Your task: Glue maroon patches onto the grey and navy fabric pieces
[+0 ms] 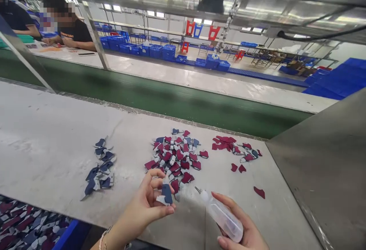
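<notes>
Between the thumb and fingers of my left hand (150,198) is a small navy-and-white piece (166,193), held up over the table. My right hand (238,223) grips a translucent squeeze bottle (224,215), its thin metal nozzle pointing up and left toward that piece, with a gap between them. Just beyond my left hand lies a heap of maroon, navy and white pieces (178,154). A smaller group of navy and white pieces (100,170) sits to the left. Flat maroon cutouts (224,142) lie at the right, near a few mixed pieces (248,154).
A blue bin (73,234) full of similar pieces stands at the lower left. Behind the white table (42,135) runs a green conveyor belt (148,99). A metal panel (320,166) bounds the right side. Two people sit across at the upper left.
</notes>
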Available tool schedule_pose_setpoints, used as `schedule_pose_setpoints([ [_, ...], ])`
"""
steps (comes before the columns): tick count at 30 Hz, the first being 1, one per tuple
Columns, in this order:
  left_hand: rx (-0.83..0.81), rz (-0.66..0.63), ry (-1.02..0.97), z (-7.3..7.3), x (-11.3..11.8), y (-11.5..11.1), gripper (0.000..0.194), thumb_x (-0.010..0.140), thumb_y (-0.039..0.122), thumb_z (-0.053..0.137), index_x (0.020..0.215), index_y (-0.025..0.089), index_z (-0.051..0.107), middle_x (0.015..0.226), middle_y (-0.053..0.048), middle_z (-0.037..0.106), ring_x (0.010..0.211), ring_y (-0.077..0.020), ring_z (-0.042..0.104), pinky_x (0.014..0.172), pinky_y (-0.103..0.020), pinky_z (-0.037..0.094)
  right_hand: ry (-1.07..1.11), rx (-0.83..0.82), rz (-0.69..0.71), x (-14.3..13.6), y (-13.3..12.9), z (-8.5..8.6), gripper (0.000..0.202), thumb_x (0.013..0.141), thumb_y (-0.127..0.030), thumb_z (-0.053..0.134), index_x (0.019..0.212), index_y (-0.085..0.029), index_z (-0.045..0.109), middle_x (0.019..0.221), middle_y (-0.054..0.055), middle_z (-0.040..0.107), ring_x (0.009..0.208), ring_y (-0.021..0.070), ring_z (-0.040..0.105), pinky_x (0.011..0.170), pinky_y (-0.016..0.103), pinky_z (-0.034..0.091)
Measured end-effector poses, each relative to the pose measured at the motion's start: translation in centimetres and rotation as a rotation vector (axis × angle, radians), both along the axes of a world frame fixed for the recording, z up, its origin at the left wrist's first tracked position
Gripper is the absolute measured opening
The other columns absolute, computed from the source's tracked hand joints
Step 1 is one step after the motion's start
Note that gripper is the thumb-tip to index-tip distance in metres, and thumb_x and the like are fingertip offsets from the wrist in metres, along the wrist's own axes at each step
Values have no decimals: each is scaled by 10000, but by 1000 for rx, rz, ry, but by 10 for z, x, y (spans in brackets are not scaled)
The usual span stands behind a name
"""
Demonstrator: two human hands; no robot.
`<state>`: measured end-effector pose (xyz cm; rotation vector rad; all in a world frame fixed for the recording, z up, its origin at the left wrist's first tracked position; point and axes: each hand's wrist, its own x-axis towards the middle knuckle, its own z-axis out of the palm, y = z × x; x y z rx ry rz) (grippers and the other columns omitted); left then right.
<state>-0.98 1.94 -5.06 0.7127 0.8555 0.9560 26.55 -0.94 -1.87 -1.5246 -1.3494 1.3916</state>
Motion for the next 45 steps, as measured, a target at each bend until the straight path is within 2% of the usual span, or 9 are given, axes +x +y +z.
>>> schedule_pose_setpoints([
  [6, 73, -71, 283, -7, 10, 6, 740, 583, 284, 918, 1201, 262, 511, 882, 10, 541, 720, -134, 577, 623, -250, 471, 235, -156, 50, 2, 5, -6, 527, 636, -550, 843, 1034, -241, 688, 917, 52, 679, 811, 228, 611, 710, 288, 481],
  [13, 272, -55, 642, -14, 15, 16, 239, 823, 355, 723, 756, 180, 575, 671, 34, 474, 593, -105, 435, 551, -221, 360, 538, -234, 166, -6, 16, -19, 453, 868, -595, 635, 1086, -241, 454, 726, -13, 553, 579, 122, 427, 544, 235, 325],
  [17, 450, -124, 835, -11, 8, 20, 100, 917, 297, 598, 949, 205, 621, 792, 2, 528, 684, -134, 518, 596, -234, 440, 494, -226, 197, -9, 24, -17, 430, 835, -512, 718, 1018, -253, 428, 753, -30, 527, 606, 118, 410, 569, 242, 307],
  [24, 605, -452, 948, -13, 7, 3, 698, 700, 131, 783, 1330, 308, 539, 1309, -88, 530, 1093, -269, 616, 903, -389, 564, 488, -147, 133, 3, 25, -21, 439, 810, -515, 749, 915, -244, 420, 762, -46, 499, 617, 106, 352, 562, 242, 253],
  [29, 646, -543, 1059, -18, 18, -3, 591, 727, 14, 617, 1262, 263, 614, 1136, -88, 639, 968, -250, 657, 838, -374, 580, 362, -150, 162, 13, 17, -18, 423, 806, -529, 743, 1048, -237, 555, 792, -12, 541, 649, 125, 439, 559, 247, 315],
  [33, 558, -547, 958, -5, 11, 4, 337, 748, 93, 674, 1052, 237, 688, 972, -51, 690, 864, -225, 656, 777, -350, 574, 303, -186, 116, 13, 10, -7, 428, 762, -498, 792, 1044, -239, 601, 818, 1, 578, 694, 140, 511, 600, 252, 389],
  [36, 382, -410, 729, 2, 2, 2, 284, 763, 155, 720, 1017, 244, 631, 985, -30, 679, 798, -175, 662, 774, -332, 587, 269, -221, 99, 9, 5, 5, 416, 762, -448, 806, 1055, -238, 599, 832, 8, 600, 700, 143, 533, 602, 250, 405],
  [41, 147, -168, 326, 3, 3, -12, 642, 756, 116, 734, 1290, 315, 438, 1031, -37, 605, 1085, -242, 665, 821, -325, 619, 283, -291, 153, 1, -1, 20, 437, 782, -453, 788, 1097, -228, 586, 838, 37, 647, 708, 173, 576, 628, 291, 448],
  [45, 128, -177, 180, -3, 10, -15, 710, 755, 111, 756, 1372, 307, 466, 1063, -76, 611, 1265, -314, 565, 818, -304, 624, 276, -262, 226, -8, -4, 25, 431, 813, -412, 762, 1160, -240, 573, 828, 35, 655, 722, 186, 599, 649, 308, 472],
])
